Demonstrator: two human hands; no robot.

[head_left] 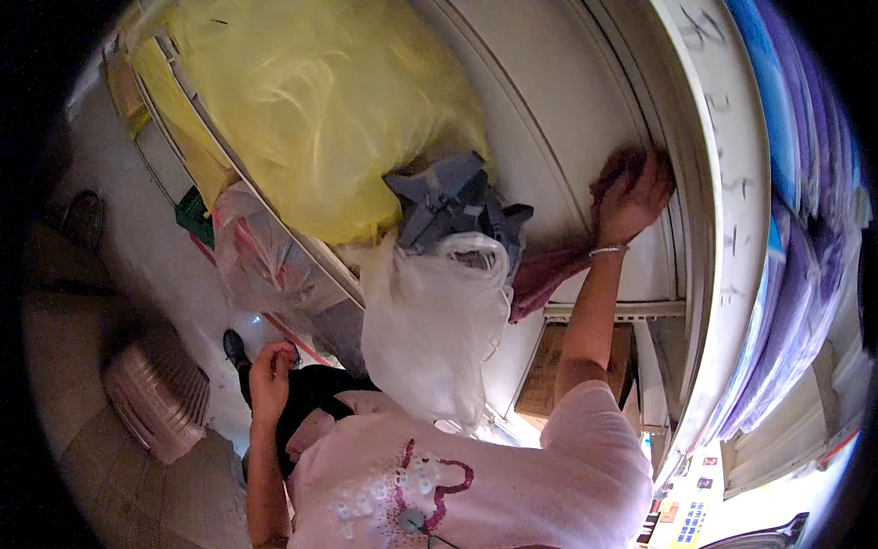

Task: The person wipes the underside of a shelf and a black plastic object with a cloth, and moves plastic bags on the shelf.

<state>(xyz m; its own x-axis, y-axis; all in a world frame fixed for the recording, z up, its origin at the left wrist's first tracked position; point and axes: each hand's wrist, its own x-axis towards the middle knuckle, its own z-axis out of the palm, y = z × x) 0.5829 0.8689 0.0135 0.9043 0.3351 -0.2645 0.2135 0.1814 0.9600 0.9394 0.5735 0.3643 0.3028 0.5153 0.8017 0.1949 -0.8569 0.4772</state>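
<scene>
On the bare part of the pale shelf (521, 82), my right hand (636, 194) presses down near the raised front rim, its fingers around a dark red cloth (553, 272). Part of the cloth is bunched under the fingers; the rest trails behind my wrist towards a white plastic bag (430, 320). Dark grey folded pieces (448, 197) stick up behind that bag. My left hand (269, 373) hangs low at my side, away from the shelf, with its fingers curled in. Whatever it may hold is too small to make out.
A big yellow plastic bag (338, 101) covers much of the shelf. Purple and blue packs (791, 265) hang beyond the rim. A cardboard box (576, 366) sits below the shelf. On the floor at left stands a ribbed pinkish case (157, 389); clear bags (261, 247) lie nearer.
</scene>
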